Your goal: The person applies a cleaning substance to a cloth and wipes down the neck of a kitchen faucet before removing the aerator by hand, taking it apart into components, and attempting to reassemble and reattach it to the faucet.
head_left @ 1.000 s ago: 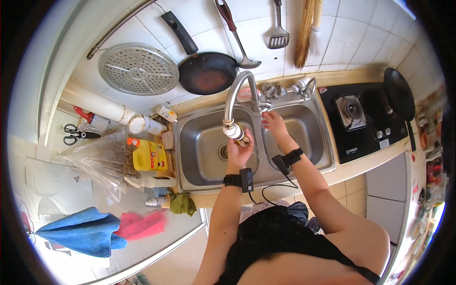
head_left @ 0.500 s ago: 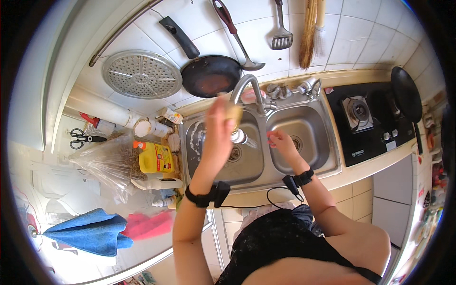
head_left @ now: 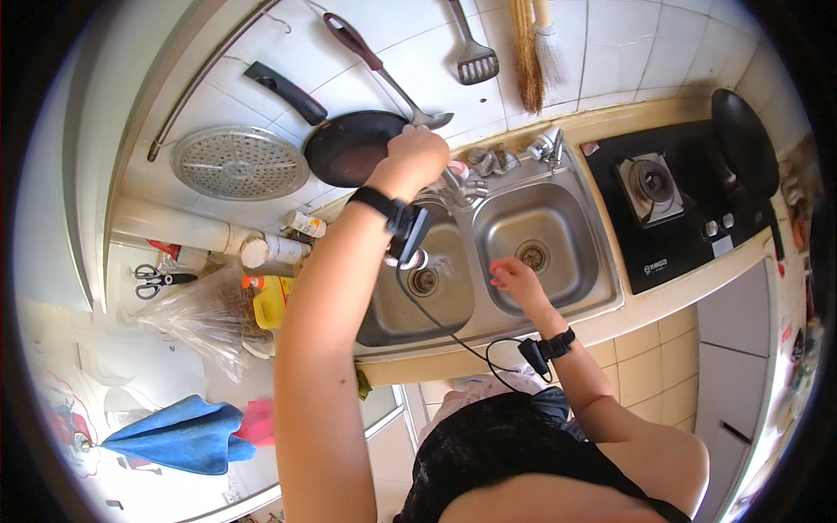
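Observation:
My left hand [head_left: 418, 159] reaches far forward over the curved faucet [head_left: 459, 185], covering most of its spout, in front of the hanging frying pan [head_left: 353, 150]. Its fingers look curled in, and whatever they hold is hidden behind the hand. Below the forearm the faucet's nozzle [head_left: 416, 259] shows, with water running into the left sink basin [head_left: 410, 314]. Over the near left part of the right basin [head_left: 567, 228] hovers my right hand [head_left: 519, 283], loosely closed, with no object visible in it.
A black gas stove [head_left: 676, 205] adjoins the sink on the right. On the left stand a yellow jug [head_left: 271, 305], a clear plastic bag [head_left: 209, 301] and scissors [head_left: 157, 279]. A ladle [head_left: 384, 70], a slotted turner [head_left: 475, 57] and a perforated steel disc [head_left: 240, 163] hang on the wall.
My left hand has moved forward toward the wall and the faucet; the yellowish thing seen in it before is now out of sight. My right hand stays over the right basin.

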Demonstrator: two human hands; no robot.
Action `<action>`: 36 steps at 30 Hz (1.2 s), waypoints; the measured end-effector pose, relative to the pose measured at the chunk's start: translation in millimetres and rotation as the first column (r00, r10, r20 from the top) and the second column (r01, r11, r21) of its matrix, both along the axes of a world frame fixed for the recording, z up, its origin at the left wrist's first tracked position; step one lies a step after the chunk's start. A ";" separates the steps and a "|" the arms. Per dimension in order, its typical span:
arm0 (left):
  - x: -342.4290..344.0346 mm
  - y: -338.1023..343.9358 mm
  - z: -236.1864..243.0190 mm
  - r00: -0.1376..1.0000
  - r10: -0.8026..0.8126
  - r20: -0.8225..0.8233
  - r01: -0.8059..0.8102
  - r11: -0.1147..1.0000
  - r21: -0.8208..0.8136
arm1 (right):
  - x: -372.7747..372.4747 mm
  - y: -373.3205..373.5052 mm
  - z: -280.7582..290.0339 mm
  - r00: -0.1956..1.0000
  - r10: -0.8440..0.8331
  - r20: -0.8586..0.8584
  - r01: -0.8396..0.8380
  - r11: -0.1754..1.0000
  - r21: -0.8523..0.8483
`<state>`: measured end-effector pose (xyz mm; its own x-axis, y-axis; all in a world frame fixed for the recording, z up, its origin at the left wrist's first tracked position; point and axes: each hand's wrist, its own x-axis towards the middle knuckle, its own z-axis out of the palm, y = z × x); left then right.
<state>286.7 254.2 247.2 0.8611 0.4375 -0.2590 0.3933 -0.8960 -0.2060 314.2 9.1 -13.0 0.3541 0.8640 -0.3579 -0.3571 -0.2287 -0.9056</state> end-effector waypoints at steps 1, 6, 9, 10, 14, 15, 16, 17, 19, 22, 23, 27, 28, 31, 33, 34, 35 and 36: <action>19.9 -2.9 -9.1 0.987 0.084 -0.134 -0.082 0.996 0.025 | 1.5 -4.1 -1.8 1.000 -0.018 -0.006 0.018 1.000 -0.001; 35.7 29.4 -191.1 0.948 0.307 0.085 -0.312 0.948 0.059 | -2.7 -29.6 -0.1 0.998 -0.053 -0.031 0.054 0.999 0.003; -47.7 63.6 -285.2 0.217 0.681 0.700 -0.219 0.732 -0.645 | -24.2 -41.4 2.7 0.997 0.004 -0.071 -0.006 1.000 -0.026; -3.4 20.1 -268.6 0.787 0.154 0.598 -0.302 0.940 0.156 | -2.1 -54.1 -10.1 0.997 -0.073 -0.041 0.070 0.996 -0.059; 35.4 -63.7 -194.6 0.914 -0.054 0.402 -0.060 0.962 0.267 | 20.6 -77.3 -32.7 0.980 -0.192 -0.057 0.183 0.974 -0.136; 32.3 -78.3 -197.1 0.853 0.098 0.512 -0.174 0.979 0.104 | 17.8 -74.5 -34.2 0.985 -0.153 -0.081 0.141 0.981 -0.135; 30.3 -96.5 -203.2 0.771 0.188 0.609 -0.184 0.980 -0.071 | 17.0 -70.7 -35.7 0.988 -0.136 -0.078 0.125 0.984 -0.130; 22.3 -110.4 -223.3 0.522 0.362 0.772 -0.117 0.927 -0.356 | 15.7 -63.5 -34.9 0.990 -0.112 -0.084 0.100 0.986 -0.132; 10.9 -134.7 -258.2 0.081 0.844 0.530 -0.087 0.536 -0.840 | 16.8 -56.3 -28.7 0.993 -0.081 -0.082 0.068 0.987 -0.147; -8.7 -137.7 -284.4 -0.368 0.929 -0.026 0.259 0.075 -0.963 | 21.4 -56.7 -11.8 0.999 0.013 -0.037 -0.017 0.994 -0.109; -12.4 -132.1 -284.3 -0.536 0.836 -0.116 0.341 0.089 -0.936 | 23.1 -61.4 -17.9 0.999 -0.031 -0.045 0.026 0.994 -0.102; 13.5 -93.9 -260.4 -0.608 0.762 0.222 0.157 0.390 -0.907 | 31.9 -92.3 -32.8 0.984 -0.148 -0.095 0.130 0.975 -0.180; 20.6 -81.7 -257.0 -0.506 0.743 0.438 0.035 0.525 -0.851 | 31.8 -98.6 -33.3 0.985 -0.148 -0.092 0.130 0.976 -0.177; 30.8 -48.8 -280.4 -0.214 0.542 0.813 -0.329 0.744 -0.582 | 26.6 -108.5 -29.5 0.971 -0.210 -0.113 0.188 0.966 -0.176; 44.2 -47.7 -284.7 -0.239 0.536 0.809 -0.372 0.720 -0.587 | 29.6 -114.5 -26.8 0.966 -0.236 -0.104 0.215 0.960 -0.180; 45.9 -51.7 -287.7 -0.266 0.534 0.803 -0.344 0.726 -0.596 | 30.1 -120.9 -24.8 0.961 -0.258 -0.104 0.235 0.952 -0.194; 45.9 -55.8 -290.4 -0.294 0.530 0.795 -0.318 0.731 -0.604 | 32.9 -124.6 -26.9 0.959 -0.265 -0.099 0.241 0.949 -0.206; 46.3 -59.0 -292.6 -0.293 0.541 0.789 -0.314 0.725 -0.613 | 36.8 -126.9 -28.9 0.959 -0.271 -0.080 0.253 0.949 -0.187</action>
<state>333.0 195.2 -45.4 -0.1554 0.8933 0.4216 0.3521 -0.3487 0.8686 351.0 -117.8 -41.9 0.5128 0.6675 -0.5399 -0.5149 -0.2641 -0.8156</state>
